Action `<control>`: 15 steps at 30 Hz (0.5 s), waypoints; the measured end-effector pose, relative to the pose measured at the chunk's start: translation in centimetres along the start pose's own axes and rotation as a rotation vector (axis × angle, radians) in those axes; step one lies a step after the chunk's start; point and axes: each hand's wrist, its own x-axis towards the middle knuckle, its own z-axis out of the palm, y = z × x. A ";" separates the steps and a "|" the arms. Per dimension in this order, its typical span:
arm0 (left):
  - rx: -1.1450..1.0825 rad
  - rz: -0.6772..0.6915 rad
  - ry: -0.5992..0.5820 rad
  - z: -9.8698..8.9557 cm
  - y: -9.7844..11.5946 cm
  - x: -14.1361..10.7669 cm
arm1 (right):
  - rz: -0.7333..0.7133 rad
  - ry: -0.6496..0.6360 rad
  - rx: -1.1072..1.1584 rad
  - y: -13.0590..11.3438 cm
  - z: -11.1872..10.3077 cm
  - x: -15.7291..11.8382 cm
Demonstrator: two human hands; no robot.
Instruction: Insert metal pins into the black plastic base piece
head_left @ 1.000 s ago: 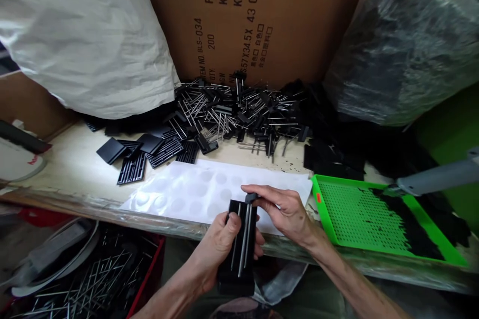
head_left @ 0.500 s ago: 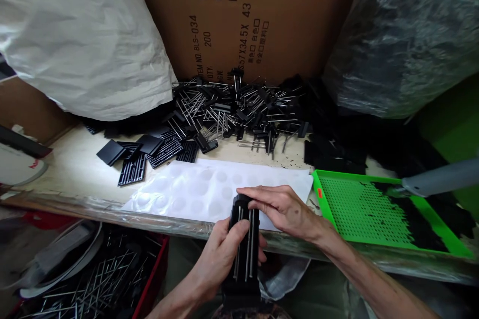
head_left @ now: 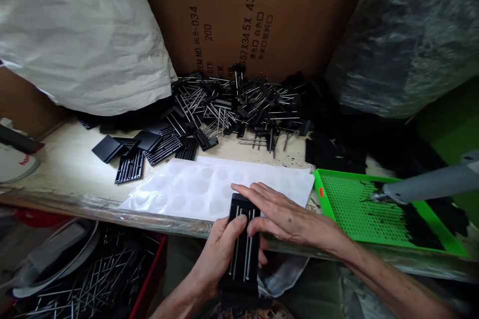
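My left hand (head_left: 222, 246) is wrapped round a black plastic bracket with metal rods (head_left: 241, 259), thumb on its front and fingertips showing at its right side. The bracket points away from me, over the table's front edge. At its far end, my right hand (head_left: 282, 217) grips it from the right, with the fingers stretched across the top and the thumb against the front. Beyond both hands lies a white sheet with round stickers (head_left: 183, 187).
Black parts with metal rods (head_left: 224, 104) are heaped at the back, black ribbed plates (head_left: 129, 167) at the left. A green basket (head_left: 337, 229) with small black pieces stands right, under a grey tool (head_left: 430, 187). Lower left is a red bin (head_left: 151, 279) of rodded parts.
My right hand has slid down slightly, its thumb now lower on the bracket's front. The left hand keeps its hold. The view has shifted a little, and the grey tool reaches further left.
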 end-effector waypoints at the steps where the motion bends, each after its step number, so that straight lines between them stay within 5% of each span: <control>1: -0.003 0.000 0.005 -0.1 0.0 0.0 | 0.000 0.002 0.025 0.1 0.2 0.2; 7: -0.045 0.002 0.044 -0.2 0.2 -0.1 | 0.048 0.006 0.286 0.2 0.5 1.6; 10: -0.077 0.010 0.056 -0.1 0.0 -0.1 | 0.071 0.066 0.541 0.4 1.1 1.8; 15: -0.097 0.018 0.015 -0.4 -0.6 -0.2 | 0.218 -0.006 0.995 0.1 2.1 1.4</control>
